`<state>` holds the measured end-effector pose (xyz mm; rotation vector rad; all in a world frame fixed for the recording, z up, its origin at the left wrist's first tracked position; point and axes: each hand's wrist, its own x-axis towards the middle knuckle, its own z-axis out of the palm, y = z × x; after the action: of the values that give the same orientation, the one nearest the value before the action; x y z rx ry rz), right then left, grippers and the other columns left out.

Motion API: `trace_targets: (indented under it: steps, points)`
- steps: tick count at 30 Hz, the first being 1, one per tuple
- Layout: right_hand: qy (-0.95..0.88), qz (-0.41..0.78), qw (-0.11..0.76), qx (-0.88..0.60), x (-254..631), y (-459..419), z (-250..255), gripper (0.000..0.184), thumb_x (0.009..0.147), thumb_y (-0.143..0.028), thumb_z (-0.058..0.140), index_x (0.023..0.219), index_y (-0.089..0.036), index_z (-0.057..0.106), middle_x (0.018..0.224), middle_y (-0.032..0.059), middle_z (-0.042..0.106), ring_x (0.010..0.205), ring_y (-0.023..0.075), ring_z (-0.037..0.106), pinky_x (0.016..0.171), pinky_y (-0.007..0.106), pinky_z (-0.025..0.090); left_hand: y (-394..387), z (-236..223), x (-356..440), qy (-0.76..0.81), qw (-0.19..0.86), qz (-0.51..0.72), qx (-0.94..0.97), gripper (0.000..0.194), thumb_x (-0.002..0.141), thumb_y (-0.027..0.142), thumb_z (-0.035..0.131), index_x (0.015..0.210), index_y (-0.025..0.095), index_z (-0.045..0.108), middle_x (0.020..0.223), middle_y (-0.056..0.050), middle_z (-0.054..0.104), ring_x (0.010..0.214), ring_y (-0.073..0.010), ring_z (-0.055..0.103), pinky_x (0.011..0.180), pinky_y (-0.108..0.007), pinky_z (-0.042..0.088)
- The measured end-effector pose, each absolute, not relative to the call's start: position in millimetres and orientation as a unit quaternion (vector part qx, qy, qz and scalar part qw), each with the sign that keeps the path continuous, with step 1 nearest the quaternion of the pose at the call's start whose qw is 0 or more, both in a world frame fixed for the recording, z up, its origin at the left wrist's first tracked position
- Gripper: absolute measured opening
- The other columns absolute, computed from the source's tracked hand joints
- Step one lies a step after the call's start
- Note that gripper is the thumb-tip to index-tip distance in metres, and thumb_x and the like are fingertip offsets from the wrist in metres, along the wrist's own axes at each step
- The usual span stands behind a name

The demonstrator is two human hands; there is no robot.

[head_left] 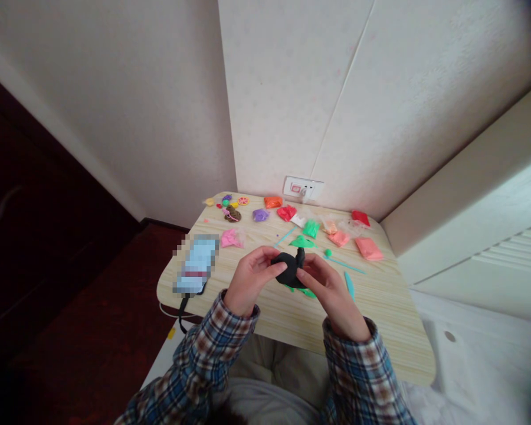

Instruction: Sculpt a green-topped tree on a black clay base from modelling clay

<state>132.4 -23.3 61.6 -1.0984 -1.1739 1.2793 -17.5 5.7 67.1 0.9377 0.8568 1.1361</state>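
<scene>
Between my two hands, above the middle of the table, is a piece of black modelling clay [285,268] with a rounded, flattened part and a short upright stub. My left hand [256,274] pinches its left side, thumb on the front face. My right hand [325,283] grips the right side, with the thumb near the base of the stub. Green clay pieces [301,241] lie on the table just behind and partly under the black clay. A small green ball [328,252] sits to the right, beside a thin blue stick [345,264].
A phone [197,262] with a cable lies at the table's left. Along the back are clay packets: pink [231,238], purple [261,215], orange [273,202], red [287,212] and coral [369,248]. A turquoise tool [349,285] lies right of my hand. A wall socket [303,188] is behind.
</scene>
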Motion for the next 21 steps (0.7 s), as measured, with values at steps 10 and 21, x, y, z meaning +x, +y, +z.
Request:
trace_targets:
  steps: [10,21]
  points:
    - [-0.481,0.533,0.521,-0.462,122,-25,64,0.03,0.069,-0.045,0.07,0.079,-0.02,0.056,0.078,0.0009,0.063,0.074,0.0155,0.061,0.068,0.029,0.051,5,71,-14,0.355,0.684,0.505,0.388,0.026,0.058,0.022,0.08,0.078,0.015,0.064,0.08,-0.001,0.066,0.081,-0.0154,0.06,0.087,-0.032,0.043]
    - [-0.488,0.532,0.515,-0.462,118,-27,65,0.026,0.073,-0.045,0.066,0.078,-0.021,0.056,0.075,0.0003,0.063,0.073,0.0156,0.062,0.066,0.028,0.051,2,72,-20,0.356,0.71,0.488,0.361,0.028,0.06,0.03,0.08,0.079,0.013,0.067,0.078,-0.002,0.067,0.075,-0.0141,0.059,0.073,-0.027,0.044]
